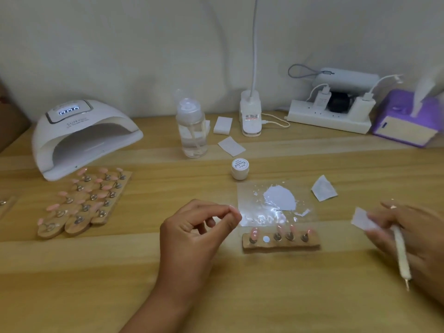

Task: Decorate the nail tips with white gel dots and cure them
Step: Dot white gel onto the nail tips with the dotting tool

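Note:
My left hand (192,231) hovers at the table's centre, thumb and forefinger pinching a small pale nail tip (233,208). Just right of it lies a cork holder strip (281,245) with several pink nail tips on metal stands; one spot shows only a white pad (265,239). Behind the strip, a clear film (249,193) carries a blob of white gel (280,197). The white gel jar (239,168) stands closed behind that. My right hand (413,236) grips a dotting pen (401,258), tip pointing down, together with a white wipe (361,221). The curing lamp (81,138) sits far left, its display lit.
Several more cork holders with pink tips (84,200) lie before the lamp. A clear pump bottle (192,126), loose wipes (231,146), a crumpled wipe (324,188), a desk-lamp base (251,116), a power strip (329,117) and a purple box (406,118) line the back.

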Tool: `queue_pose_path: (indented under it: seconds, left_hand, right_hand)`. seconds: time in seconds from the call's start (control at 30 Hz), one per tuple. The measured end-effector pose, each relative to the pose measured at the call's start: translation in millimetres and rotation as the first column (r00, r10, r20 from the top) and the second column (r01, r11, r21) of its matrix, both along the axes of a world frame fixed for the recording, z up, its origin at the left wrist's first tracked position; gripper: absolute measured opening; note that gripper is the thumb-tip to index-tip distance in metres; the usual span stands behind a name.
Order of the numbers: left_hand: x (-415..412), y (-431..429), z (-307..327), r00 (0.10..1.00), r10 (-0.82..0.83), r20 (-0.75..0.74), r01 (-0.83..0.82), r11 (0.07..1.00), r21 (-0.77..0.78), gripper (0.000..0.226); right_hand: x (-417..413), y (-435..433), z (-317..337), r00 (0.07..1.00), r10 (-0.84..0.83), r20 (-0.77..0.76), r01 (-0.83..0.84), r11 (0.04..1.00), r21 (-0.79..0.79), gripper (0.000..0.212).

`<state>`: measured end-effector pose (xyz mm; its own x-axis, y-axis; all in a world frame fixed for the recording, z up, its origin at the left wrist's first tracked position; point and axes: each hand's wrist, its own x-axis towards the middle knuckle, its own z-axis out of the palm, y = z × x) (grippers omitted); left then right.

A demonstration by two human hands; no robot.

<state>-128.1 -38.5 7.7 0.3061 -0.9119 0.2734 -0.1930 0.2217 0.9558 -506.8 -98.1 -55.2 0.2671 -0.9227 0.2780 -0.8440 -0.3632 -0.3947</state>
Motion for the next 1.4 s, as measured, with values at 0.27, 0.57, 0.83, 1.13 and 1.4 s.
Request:
queue_pose_path:
  seconds: [0.27,0.57,0.83,1.13,1.4]
  left_hand:
    - [-19.3,-0.6,11.0,0.997,-0.062,0.052,0.064,0.998,-0.027,0.007]
    - [-10.9,-43.4,-5.3,0.998,-0.059,0.001,0.058,0.986,0.155,0.008]
    - [-1.4,-51.3,-15.1,0.985,-0.129,0.113,0.100,0.968,0.229,0.012]
    - [-0.7,-50.1,-18.4,0.976,-0.140,0.164,0.106,0.974,0.201,0.017]
    - [-14.1,-32.1,7.5,0.990,-0.037,0.136,0.041,0.999,-0.033,0.006]
  right_hand:
    - [101.8,-29.0,82.5,0.905,0.058,0.421,-0.025,0.996,-0.085,0.042]
    - [168.6,-64.1,63.3,0.880,0.115,0.461,-0.204,0.968,0.147,0.049]
    - [167.8,-67.6,60.0,0.876,0.148,0.459,-0.221,0.969,0.110,0.046]
    - [167.1,-68.9,59.0,0.898,0.186,0.399,-0.228,0.972,0.060,0.046]
    - [166.5,-47.2,91.1,0.788,0.160,0.595,-0.212,0.977,0.018,0.041]
